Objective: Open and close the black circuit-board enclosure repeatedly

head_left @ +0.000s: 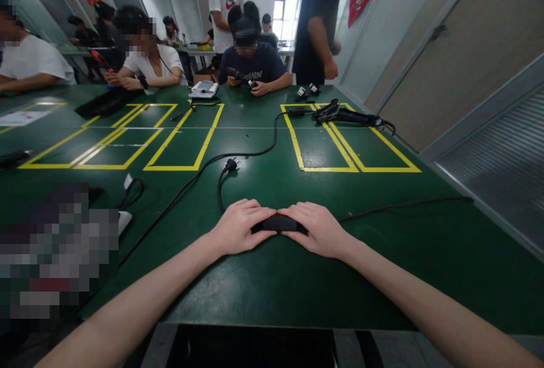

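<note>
Both hands grip a black power adapter lying low over the green table in front of me. My left hand is closed around its left end, with the thumb along the near side and fingers over the far side. My right hand holds the right end the same way, fingertips almost meeting the left ones. From behind my left hand a short cord curves up to a two-pin plug. A thin black cord runs off rightward from beside my right hand. The adapter's ends are hidden under my palms.
Yellow tape outlines mark the table. A long black cable crosses it towards a black handheld device at the far right. Across the table a person in a dark shirt handles a device. A blurred-out area covers the left.
</note>
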Demonstrator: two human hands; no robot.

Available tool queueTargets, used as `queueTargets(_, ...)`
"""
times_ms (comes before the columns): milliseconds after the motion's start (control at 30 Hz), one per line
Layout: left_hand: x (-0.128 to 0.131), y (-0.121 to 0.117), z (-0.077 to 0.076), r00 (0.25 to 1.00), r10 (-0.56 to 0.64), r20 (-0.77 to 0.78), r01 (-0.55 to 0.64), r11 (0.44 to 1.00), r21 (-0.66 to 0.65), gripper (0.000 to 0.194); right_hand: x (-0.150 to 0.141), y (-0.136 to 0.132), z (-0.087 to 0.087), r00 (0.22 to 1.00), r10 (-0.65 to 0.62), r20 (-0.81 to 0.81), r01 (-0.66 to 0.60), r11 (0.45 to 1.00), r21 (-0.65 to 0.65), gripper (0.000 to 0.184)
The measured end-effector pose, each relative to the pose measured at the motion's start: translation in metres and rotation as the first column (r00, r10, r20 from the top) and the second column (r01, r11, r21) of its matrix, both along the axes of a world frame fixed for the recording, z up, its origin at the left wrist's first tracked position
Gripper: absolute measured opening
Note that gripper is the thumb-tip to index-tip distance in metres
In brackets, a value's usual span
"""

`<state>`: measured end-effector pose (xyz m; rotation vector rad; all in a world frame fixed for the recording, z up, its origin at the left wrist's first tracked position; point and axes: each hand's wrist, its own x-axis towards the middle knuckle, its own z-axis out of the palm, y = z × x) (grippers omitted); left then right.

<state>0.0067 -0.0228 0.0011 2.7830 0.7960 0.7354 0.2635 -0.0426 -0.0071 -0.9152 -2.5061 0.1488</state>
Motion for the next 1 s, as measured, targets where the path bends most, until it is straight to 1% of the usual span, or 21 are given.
queueTargets(100,0.0001,-0.0016,0.0009,1.0,0.003,0.0,-0.003,1.0,-0.004,0.037,0.0007,-0.0015,0.002,1.0,0.01,-0.011,-0.01,1.0,-0.012,0.03)
queueTargets(300,0.0008,-0.0044,0.002,0.999,-0.001,-0.04,0.001,1.0,-0.004,0.036,0.0004,-0.0019,0.0042,0.994,0.054,-0.097,-0.052,0.998,0.022,0.028)
queueTargets(433,0.0042,-0.0054,0.0012,0.999,0.006,-0.043,-0.006,1.0,-0.01,0.046,0.0,-0.0008,0.003,0.994,0.061,-0.095,-0.057,0.997,0.053,0.026)
queueTargets(600,0.0065,-0.0045,-0.0039,0.999,-0.035,0.025,0.035,0.999,-0.024,0.034,-0.0009,0.0004,0.002,0.988,0.061,-0.145,-0.048,0.995,0.093,0.028)
queueTargets(733,0.0057,-0.0048,-0.0072,0.995,-0.047,0.086,0.049,0.998,-0.031,0.035,0.0001,0.0002,0.0017,0.987,0.048,-0.156,-0.034,0.995,0.092,0.024)
queueTargets(800,0.0054,-0.0049,-0.0078,0.994,-0.043,0.101,0.047,0.998,-0.035,0.041,0.0012,-0.0002,0.001,0.986,0.052,-0.158,-0.038,0.995,0.093,0.023)
queueTargets(900,0.0053,-0.0044,-0.0077,0.995,-0.05,0.082,0.056,0.996,-0.075,0.048,0.0021,-0.0006,-0.001,0.987,0.06,-0.15,-0.048,0.996,0.081,0.023)
queueTargets(1000,0.0054,-0.0042,-0.0069,0.998,-0.056,0.035,0.06,0.989,-0.134,0.04,0.0011,-0.0004,-0.0027,0.99,0.045,-0.135,-0.036,0.997,0.065,0.022)
